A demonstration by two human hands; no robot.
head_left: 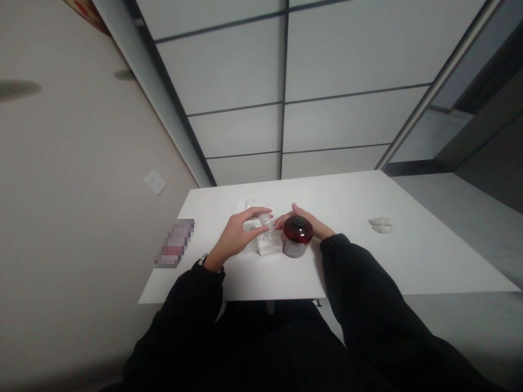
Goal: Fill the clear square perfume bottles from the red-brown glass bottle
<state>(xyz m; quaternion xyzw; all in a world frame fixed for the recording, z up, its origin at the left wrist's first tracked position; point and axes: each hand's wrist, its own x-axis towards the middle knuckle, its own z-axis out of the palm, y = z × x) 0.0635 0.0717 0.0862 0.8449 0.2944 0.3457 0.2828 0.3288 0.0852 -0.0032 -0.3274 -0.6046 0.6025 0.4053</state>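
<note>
My left hand (pixel 241 228) is closed in a wide pinch, thumb and fingers around a clear round stopper (pixel 265 219). Directly below it stands a clear square-based bottle (pixel 269 246), upright on the white table. Just right of that bottle is a dark red bottle (pixel 297 234) with a black top and a pale label. My right hand (pixel 302 215) lies behind the red bottle, which hides part of it. Its thumb sticks up and its fingers stretch toward the clear bottle; whether they touch it I cannot tell.
A crumpled whitish cloth (pixel 381 225) lies on the right of the white table (pixel 408 261). Behind my left hand is a pale, see-through item (pixel 248 202). A blurred-out pinkish object (pixel 175 244) is at the left edge. A wall and panelled doors stand beyond.
</note>
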